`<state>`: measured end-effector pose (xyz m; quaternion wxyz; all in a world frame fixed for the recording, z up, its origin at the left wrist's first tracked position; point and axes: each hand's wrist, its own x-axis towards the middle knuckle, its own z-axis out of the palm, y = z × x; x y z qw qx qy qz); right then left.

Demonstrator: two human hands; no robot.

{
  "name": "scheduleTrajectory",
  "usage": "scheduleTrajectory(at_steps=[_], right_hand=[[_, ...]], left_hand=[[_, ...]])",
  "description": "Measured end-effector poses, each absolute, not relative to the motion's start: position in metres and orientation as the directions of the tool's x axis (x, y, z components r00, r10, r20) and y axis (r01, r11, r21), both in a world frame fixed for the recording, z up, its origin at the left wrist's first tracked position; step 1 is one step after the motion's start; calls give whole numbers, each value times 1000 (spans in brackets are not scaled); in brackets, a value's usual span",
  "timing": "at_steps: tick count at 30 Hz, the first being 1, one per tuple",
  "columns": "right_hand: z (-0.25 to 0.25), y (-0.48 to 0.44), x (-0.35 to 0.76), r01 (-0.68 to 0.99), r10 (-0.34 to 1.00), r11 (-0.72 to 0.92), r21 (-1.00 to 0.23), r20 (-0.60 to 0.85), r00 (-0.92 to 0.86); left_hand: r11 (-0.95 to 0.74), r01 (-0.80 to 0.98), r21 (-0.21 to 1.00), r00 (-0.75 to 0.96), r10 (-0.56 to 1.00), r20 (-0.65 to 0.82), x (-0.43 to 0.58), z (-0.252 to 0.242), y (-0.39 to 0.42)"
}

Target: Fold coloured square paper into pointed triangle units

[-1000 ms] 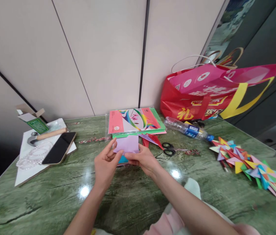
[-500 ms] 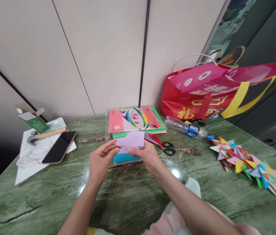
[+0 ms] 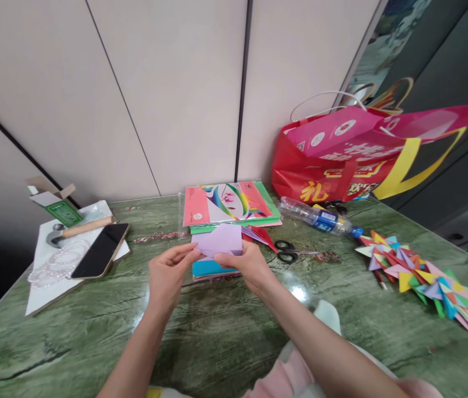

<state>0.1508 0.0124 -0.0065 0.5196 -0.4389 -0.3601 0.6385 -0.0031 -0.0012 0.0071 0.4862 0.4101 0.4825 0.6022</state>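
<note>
A small lilac paper sheet [image 3: 218,241] is held just above the green marble table [image 3: 225,337], partly folded. My left hand [image 3: 168,275] pinches its left lower corner with thumb and fingers. My right hand [image 3: 245,264] grips its lower right edge. Right under the hands lies a small stack of coloured paper squares [image 3: 211,270] with a teal sheet on top. Behind them sits a pack of coloured paper [image 3: 229,204] with a pink printed cover.
Black scissors [image 3: 287,252] lie right of the hands, then a lying plastic bottle [image 3: 319,218] and a row of folded coloured paper pieces [image 3: 420,276]. A red and pink bag [image 3: 354,155] stands at the back right. At left, a white board [image 3: 39,282] holds a phone [image 3: 101,250], hammer [image 3: 77,228], beads and a small box.
The hands and lilac sheet lifted off the stack, which now shows its teal top. The sheet has been turned slightly and its lower edge is being folded.
</note>
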Motion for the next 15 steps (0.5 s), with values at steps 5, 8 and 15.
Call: scheduleTrajectory(at_steps=[5, 8, 15], right_hand=[[-2, 11, 151, -334, 978, -208, -919, -192, -80], [-2, 11, 151, -332, 978, -208, -920, -190, -85], [-5, 12, 153, -357, 979, -202, -912, -182, -90]], left_hand=[[-67, -216, 974, -190, 981, 25, -4, 8, -3], [-61, -221, 973, -173, 985, 22, -5, 8, -3], [9, -220, 975, -56, 998, -22, -5, 8, -1]])
